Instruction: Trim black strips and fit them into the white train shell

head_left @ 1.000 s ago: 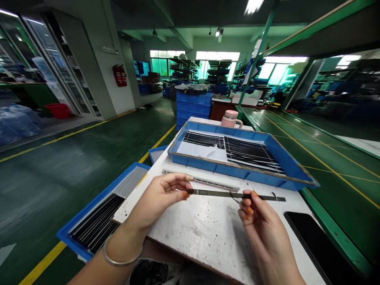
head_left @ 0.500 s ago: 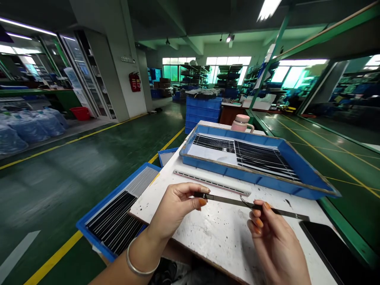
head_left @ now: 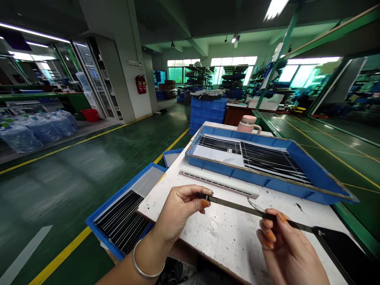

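Note:
My left hand (head_left: pixel 178 209) pinches one end of a long, thin dark strip (head_left: pixel 234 205) between thumb and fingers. The strip stretches right, above the white tabletop, and passes at my right hand (head_left: pixel 285 233). My right hand is closed round a slim black-handled tool (head_left: pixel 268 215) with a thin, pale metal tip (head_left: pixel 252 204) that lies close to the strip. Whether the right fingers grip the strip too, I cannot tell. Beyond the hands, a slotted white bar (head_left: pixel 218 184) lies on the table. A black phone (head_left: pixel 341 245) lies at the right, by the strip's far end.
Behind the bar, a blue tray (head_left: pixel 225 169) holds rows of dark strips. A pink mug (head_left: pixel 246 124) stands beyond it. Left of the white table (head_left: pixel 213 237), a lower blue tray (head_left: pixel 102 211) holds more strips. A green rail edges the table's right side.
The view has turned slightly left, so the scene sits farther right. My right hand and the tool tip are a little farther from my left hand, which still pinches the strip's end.

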{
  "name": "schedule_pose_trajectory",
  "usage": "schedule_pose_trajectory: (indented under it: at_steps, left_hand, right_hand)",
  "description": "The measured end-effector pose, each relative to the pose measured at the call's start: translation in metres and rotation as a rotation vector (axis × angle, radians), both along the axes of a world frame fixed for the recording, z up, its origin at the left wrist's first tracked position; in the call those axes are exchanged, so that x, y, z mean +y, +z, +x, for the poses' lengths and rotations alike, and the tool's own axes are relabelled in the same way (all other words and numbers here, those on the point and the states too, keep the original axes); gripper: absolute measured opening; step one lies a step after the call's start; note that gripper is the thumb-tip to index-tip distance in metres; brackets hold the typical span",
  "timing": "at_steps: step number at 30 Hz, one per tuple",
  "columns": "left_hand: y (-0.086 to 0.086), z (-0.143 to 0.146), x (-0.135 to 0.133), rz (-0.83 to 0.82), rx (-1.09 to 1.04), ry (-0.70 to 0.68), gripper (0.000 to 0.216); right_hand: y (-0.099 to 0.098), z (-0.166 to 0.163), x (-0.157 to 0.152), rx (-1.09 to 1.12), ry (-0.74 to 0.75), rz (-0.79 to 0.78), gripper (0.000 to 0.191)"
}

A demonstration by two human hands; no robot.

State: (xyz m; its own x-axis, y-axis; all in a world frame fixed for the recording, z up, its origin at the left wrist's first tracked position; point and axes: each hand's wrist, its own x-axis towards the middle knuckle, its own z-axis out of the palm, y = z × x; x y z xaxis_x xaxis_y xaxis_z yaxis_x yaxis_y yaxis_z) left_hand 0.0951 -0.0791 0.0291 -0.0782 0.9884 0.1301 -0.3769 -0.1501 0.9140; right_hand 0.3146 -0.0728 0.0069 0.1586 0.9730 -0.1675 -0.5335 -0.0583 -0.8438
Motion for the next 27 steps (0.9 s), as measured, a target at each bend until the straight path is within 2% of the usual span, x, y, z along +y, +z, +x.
schedule_pose_trajectory:
  at_steps: [11,17,21,23,25,27]
  left_hand:
    - [-0.005,0.001,0.001,0.001,-0.016,-0.021,0.015]
    - [-0.003,0.007,0.001,0.177,-0.043,0.009,0.014]
    - [0.003,0.012,0.0,0.209,-0.113,0.001,0.015]
    - [0.011,0.01,-0.004,0.205,-0.111,0.034,0.014]
    - [0.02,-0.002,-0.009,0.203,-0.03,0.146,0.014]
    - [0.027,-0.022,-0.015,0.161,0.186,0.303,0.02]
  right_hand:
    - [-0.006,0.003,-0.007,-0.017,-0.002,-0.048,0.029]
    - [-0.011,-0.007,-0.01,-0.024,0.089,-0.038,0.028]
    - [-0.02,-0.024,-0.021,-0.012,0.247,-0.001,0.023]
    - [-0.025,-0.03,-0.032,-0.028,0.374,0.007,0.028]
    - [-0.027,-0.027,-0.043,-0.077,0.566,-0.007,0.036]
    - [-0.024,-0.012,-0.055,-0.168,0.806,-0.042,0.041]
